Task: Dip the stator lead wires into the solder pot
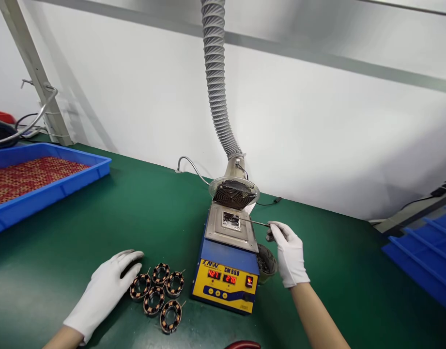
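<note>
Gloved right hand [290,257] pinches a thin metal rod [254,222], tip over the blue-and-yellow solder pot [228,252], skimming its molten bath. Left hand [106,288], fingers loosely together, rests beside five copper-wound stator rings [158,294] left of the pot.

White gloves, seemingly cotton; bare forearms

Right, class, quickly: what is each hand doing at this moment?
Left hand: open, flat on the mat, touching the coils.
Right hand: closed on a thin rod over the solder pot.
</note>
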Tool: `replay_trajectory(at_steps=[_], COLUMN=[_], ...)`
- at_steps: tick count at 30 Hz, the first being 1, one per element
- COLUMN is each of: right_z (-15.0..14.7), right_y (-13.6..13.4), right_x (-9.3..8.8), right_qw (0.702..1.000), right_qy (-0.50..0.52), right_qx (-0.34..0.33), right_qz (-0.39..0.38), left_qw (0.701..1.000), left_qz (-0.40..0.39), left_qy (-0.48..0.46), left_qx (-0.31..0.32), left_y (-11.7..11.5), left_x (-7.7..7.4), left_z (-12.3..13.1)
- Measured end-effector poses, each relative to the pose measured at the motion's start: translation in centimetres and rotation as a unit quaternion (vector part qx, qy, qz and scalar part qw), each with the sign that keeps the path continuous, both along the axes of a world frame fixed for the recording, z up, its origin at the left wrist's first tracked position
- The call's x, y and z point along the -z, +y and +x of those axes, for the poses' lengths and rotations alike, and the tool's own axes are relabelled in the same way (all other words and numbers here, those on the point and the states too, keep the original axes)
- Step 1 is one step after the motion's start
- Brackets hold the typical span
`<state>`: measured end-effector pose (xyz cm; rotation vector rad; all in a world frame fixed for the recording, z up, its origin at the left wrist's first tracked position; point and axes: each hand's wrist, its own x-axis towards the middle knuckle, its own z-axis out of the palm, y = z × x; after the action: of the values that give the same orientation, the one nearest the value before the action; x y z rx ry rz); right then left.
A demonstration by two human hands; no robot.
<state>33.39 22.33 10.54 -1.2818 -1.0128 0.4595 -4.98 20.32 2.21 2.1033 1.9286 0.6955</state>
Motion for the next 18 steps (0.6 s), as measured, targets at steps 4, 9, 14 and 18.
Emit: replay_trajectory(at_steps=[4, 9, 14, 18], right_z=[-0.2, -0.9, -2.0, -2.8], right_y=[-1.3, -2.6, -2.7, -2.2], right_x=[0.2, 0.4, 0.5, 0.2], right_qw=[0.999, 0.997, 0.996, 0.996], right_qy=[-0.034, -0.056, -0.07, -0.084], right_qx=[0.036, 0.056, 0.05, 0.038], right_qz=[-0.014, -0.023, -0.023, -0.015], left_qw=[1.0, 1.0, 1.0, 1.0], left_qz=[0.012, 0.02, 0.022, 0.021], left_qy=[-0.004, -0.008, -0.014, -0.016], left_qx=[0.001, 0.005, 0.004, 0.004], left_y=[-0.1, -0.2, -0.2, -0.3], left_x=[-0.2, -0.4, -0.7, -0.8], left_z=[0.1, 0.2, 0.3, 0.3])
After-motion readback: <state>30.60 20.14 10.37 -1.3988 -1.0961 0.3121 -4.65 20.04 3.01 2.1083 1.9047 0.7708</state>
